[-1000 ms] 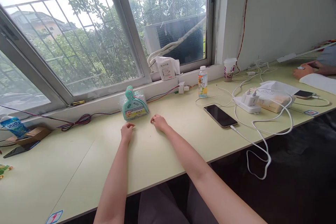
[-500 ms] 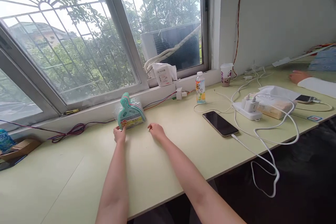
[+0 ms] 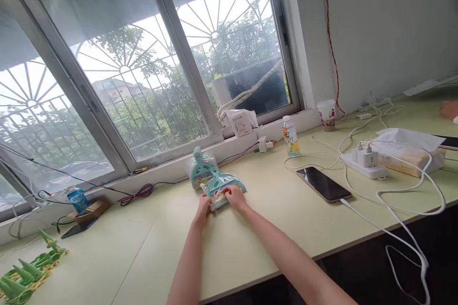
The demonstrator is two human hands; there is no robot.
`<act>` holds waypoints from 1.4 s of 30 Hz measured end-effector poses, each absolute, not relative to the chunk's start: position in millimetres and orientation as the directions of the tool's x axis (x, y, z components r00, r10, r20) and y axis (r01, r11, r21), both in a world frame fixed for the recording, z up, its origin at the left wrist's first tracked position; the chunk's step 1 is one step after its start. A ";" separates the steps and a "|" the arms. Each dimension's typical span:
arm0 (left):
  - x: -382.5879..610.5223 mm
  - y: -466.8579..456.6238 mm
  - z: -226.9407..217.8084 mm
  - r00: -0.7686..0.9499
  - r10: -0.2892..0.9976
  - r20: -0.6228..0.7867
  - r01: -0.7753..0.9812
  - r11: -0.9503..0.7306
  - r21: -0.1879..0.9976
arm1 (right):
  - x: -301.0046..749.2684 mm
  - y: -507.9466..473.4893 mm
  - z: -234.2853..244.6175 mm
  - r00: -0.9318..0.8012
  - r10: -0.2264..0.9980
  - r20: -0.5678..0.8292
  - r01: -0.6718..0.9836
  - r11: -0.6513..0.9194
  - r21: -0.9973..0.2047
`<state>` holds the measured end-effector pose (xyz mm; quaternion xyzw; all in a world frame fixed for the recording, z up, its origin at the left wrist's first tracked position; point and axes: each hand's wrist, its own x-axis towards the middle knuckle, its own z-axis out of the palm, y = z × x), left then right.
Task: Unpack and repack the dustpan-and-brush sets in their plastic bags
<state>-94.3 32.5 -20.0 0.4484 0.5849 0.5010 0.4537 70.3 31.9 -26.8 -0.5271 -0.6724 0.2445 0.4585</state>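
Both my hands hold a teal brush-and-dustpan set wrapped in clear plastic (image 3: 222,185), lying on the pale green desk (image 3: 272,228). My left hand (image 3: 202,212) grips its near left corner and my right hand (image 3: 234,197) closes on its near right edge. A second wrapped teal set (image 3: 199,172) lies just behind it, toward the window sill.
A black phone (image 3: 324,183) on a white cable lies to the right, near a power strip with chargers (image 3: 365,164), a drink bottle (image 3: 290,130) and a paper cup (image 3: 327,115). Green plastic pieces (image 3: 25,274) lie far left. Another person's hand (image 3: 449,109) shows far right.
My hands moved forward from the bare desk and took hold of one wrapped teal set, pulling it off the stack toward me. The camera tilted up and panned left.
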 end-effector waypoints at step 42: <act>-103.2 10.8 -2.8 0.188 0.977 0.097 -0.115 -0.077 0.990 | 84.0 20.1 -10.1 0.024 0.998 0.060 -0.673 0.061 -0.738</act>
